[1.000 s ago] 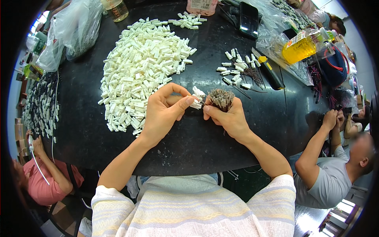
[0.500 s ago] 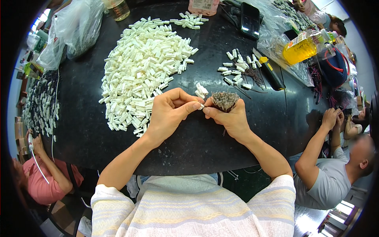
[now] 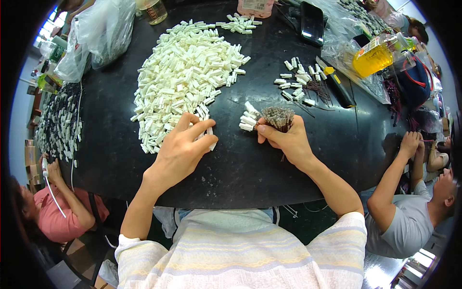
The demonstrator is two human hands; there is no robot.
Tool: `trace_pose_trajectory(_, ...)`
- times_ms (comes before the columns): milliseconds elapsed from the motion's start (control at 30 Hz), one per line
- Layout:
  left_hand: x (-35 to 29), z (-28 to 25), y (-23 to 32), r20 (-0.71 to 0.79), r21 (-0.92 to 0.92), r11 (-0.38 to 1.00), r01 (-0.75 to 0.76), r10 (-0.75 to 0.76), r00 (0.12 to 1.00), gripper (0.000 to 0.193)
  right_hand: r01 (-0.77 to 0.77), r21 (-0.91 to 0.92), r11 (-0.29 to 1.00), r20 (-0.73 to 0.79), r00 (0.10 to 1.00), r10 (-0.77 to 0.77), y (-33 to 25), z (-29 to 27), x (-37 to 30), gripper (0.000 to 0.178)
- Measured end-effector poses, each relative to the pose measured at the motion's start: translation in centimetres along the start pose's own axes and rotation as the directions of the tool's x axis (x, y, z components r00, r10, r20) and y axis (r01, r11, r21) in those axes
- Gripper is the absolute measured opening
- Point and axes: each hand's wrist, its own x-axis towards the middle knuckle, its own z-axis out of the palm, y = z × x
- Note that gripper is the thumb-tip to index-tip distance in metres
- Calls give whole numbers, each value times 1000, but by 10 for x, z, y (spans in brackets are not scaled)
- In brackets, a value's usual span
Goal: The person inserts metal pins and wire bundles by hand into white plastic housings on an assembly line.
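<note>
My left hand (image 3: 179, 150) is at the near right edge of a heap of small white plastic connector housings (image 3: 180, 79). Its fingers are bent and apart, with the fingertips touching a couple of loose housings (image 3: 210, 131); no firm grip shows. My right hand (image 3: 291, 139) is closed around a bundle of thin dark wires (image 3: 278, 118), whose greyish tips point up and away from me. A small cluster of white housings (image 3: 249, 117) sticks out beside the bundle, by my right thumb; the wires leading to it are mostly hidden.
Wired white housings (image 3: 298, 82) lie right of centre, beside a yellow-and-black utility knife (image 3: 339, 86). Behind are a phone (image 3: 312, 24) and a bottle of yellow liquid (image 3: 373, 60). A plastic bag (image 3: 108, 33) stands far left. Co-workers sit on both sides.
My left hand has left the fingertips of my right hand and moved left to the heap, its pinch opened. My right hand still holds the wires. The whole view has shifted slightly.
</note>
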Motion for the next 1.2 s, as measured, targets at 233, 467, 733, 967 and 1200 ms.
trace_pose_trajectory(233, 17, 12, 1, -20, -178, 984, -21, 18, 1000, 24, -58, 19, 998, 63, 996, 56, -8, 1, -2, 7)
trace_pose_trajectory(467, 32, 23, -7, -39, -535, 805, 257, -328, 944, 19, -53, -39, 998, 77, 996, 55, -11, 2, -3, 6)
trace_pose_trajectory(733, 31, 21, 3, 15, -785, 563, 256, -397, 918, 12, 0, -76, 997, 46, 999, 3, -9, 3, -4, 6)
trace_pose_trajectory(967, 29, 26, 2, -21, -732, 646, 218, -340, 940, 11, 119, -130, 984, 71, 991, -111, 0, 4, -2, 10)
trace_pose_trajectory(1200, 31, 26, 4, -79, -637, 756, 154, -263, 962, 10, 175, -189, 966, 74, 984, -164, 4, 4, -1, 12)
